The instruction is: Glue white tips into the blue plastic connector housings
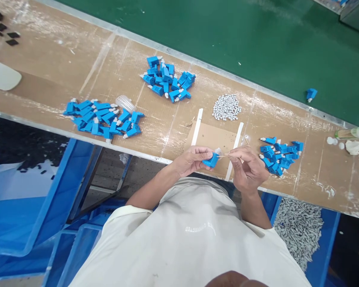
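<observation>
My left hand (194, 160) is closed around a blue plastic part (211, 160) with a whitish tip, just above the table's near edge. Between the thumb and fingers of my right hand (249, 166) is a thin wooden toothpick (223, 156). Its point meets the blue part, or lies very close to it; which, I cannot tell. Under both hands lies a cardboard sheet (217, 137) held by white tape strips. Beyond it sits a pile of small grey pieces (226, 107). Nearest my right hand is a heap of blue parts (280, 155).
More blue parts lie in a far heap (167, 77) and a left heap (103, 117), beside a clear plastic cup (125, 103). One blue part (311, 94) rests on the green surface. A toothpick container (353, 132) lies at right. Below stand blue bins, one with grey pieces (299, 229).
</observation>
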A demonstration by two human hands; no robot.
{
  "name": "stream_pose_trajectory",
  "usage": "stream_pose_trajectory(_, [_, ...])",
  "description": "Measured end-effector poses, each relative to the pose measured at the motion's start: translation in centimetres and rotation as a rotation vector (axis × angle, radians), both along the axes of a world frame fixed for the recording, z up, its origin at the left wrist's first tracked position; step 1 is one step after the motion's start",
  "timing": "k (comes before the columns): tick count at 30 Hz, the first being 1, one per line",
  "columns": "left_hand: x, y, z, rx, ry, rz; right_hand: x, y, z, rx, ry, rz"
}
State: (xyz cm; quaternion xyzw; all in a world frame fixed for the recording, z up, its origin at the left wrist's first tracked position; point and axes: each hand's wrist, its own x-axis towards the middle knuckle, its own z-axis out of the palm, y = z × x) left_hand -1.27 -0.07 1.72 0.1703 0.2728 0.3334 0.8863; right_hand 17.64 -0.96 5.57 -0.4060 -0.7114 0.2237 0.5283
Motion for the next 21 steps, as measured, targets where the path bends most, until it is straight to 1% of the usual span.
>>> stream_pose_trajectory(3, [-0.4,0.0,-0.5,-0.008,-0.015,0.015,0.4,0.3,-0.2,-0.05,0.116,-0.064])
stream_pose_trajectory(5, [-0.8,0.1,-0.9,-0.01,-0.017,0.02,0.9,0.3,-0.7,-0.121,0.101,-0.096])
stream_pose_trajectory(8, [-1.3,0.2,-1.7,-0.013,-0.012,0.027,1.4,0.2,-1.5,-0.24,-0.111,-0.056])
stream_pose_trajectory(10, [-1.6,0.3,-2.3,-0.022,-0.013,0.04,1.6,0.1,-2.1,-0.285,-0.246,-0.018])
stream_pose_trajectory(12, [-1.8,0.3,-2.7,-0.032,-0.019,0.047,1.9,0.6,-2.6,-0.31,-0.317,-0.028])
stream_pose_trajectory(15, [-1.9,0.4,-2.9,-0.039,-0.039,0.05,3.2,3.1,-3.4,-0.348,-0.343,-0.162])
stream_pose_trajectory(18, [-1.9,0.4,-2.9,-0.039,-0.052,0.065,4.9,7.3,-4.1,-0.368,-0.387,-0.325])
stream_pose_trajectory(19, [-1.9,0.4,-2.9,-0.042,-0.055,0.075,5.3,8.8,-4.3,-0.376,-0.421,-0.35])
stream_pose_trajectory(21, [-1.8,0.4,-2.9,-0.049,-0.062,0.096,5.8,11.2,-4.6,-0.422,-0.505,-0.359])
